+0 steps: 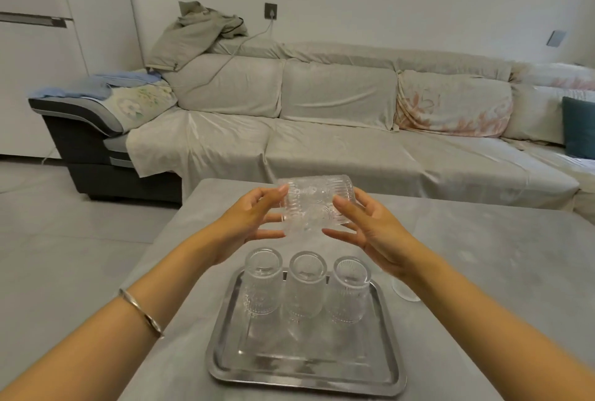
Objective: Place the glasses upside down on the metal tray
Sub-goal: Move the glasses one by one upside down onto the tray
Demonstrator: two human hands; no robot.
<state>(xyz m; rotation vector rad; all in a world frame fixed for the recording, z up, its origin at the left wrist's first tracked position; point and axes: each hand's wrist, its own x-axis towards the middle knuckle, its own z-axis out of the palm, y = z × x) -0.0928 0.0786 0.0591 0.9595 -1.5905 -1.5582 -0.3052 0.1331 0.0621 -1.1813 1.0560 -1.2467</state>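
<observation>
From the head camera we see three glasses (pixel 302 284) standing upside down in a row along the far side of the metal tray (pixel 306 371), which lies on the grey tabletop (pixel 467 272). Above and beyond them, we find our left hand (pixel 248 223) and right hand (pixel 370 227) grasping between them a blurred clump of clear ribbed glasses (pixel 314 206), held in the air. Another glass (pixel 404 289) peeks out beside the tray's right edge.

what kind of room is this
Most likely a home living room: a long sofa draped in covers runs along the wall, clothes are heaped on its back, and a low table stands in front of it.
</observation>
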